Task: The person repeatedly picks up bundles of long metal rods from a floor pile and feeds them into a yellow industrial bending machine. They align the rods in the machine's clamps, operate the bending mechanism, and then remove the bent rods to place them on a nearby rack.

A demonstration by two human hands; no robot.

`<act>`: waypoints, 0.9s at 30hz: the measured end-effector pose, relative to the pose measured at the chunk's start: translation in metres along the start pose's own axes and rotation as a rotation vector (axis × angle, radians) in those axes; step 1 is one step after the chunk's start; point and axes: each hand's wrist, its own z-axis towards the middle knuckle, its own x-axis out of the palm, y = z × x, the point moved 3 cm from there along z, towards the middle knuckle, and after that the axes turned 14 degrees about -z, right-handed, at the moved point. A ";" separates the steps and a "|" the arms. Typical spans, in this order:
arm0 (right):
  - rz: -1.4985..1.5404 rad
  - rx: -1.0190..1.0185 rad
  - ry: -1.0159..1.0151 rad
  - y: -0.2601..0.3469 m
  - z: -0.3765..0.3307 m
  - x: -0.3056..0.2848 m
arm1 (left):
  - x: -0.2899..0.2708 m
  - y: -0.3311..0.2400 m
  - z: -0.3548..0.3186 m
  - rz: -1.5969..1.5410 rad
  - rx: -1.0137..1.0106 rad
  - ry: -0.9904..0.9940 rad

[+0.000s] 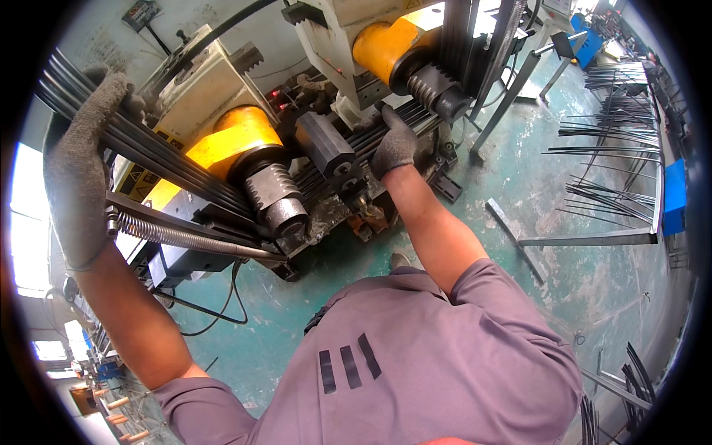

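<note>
Clenching one bundle of black rods (185, 167), left hand (78, 170) and right hand (393, 144) grip near opposite ends.

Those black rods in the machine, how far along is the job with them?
Done: a bundle of black rods already lies across the machine's ribbed rollers. In hand: the gloved left hand grips one end, the right hand presses the other. Left: more rods lie on the green floor.
</note>
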 end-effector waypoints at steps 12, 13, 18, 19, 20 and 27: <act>0.018 -0.033 -0.036 -0.001 0.001 0.001 | -0.030 0.002 0.028 0.487 0.414 0.069; 0.023 -0.032 -0.034 -0.003 0.001 0.001 | -0.031 0.002 0.025 0.416 0.360 0.043; 0.021 -0.039 -0.042 -0.002 0.004 -0.004 | -0.031 0.011 0.020 0.075 0.130 -0.069; 0.027 -0.046 -0.050 0.001 0.006 -0.009 | -0.027 0.017 0.023 0.019 0.094 -0.075; -0.004 -0.032 -0.052 0.001 0.005 -0.010 | -0.028 0.016 0.020 -0.001 0.061 -0.082; -0.083 -0.009 -0.049 -0.014 0.000 -0.025 | -0.032 0.009 -0.002 0.190 -0.018 0.151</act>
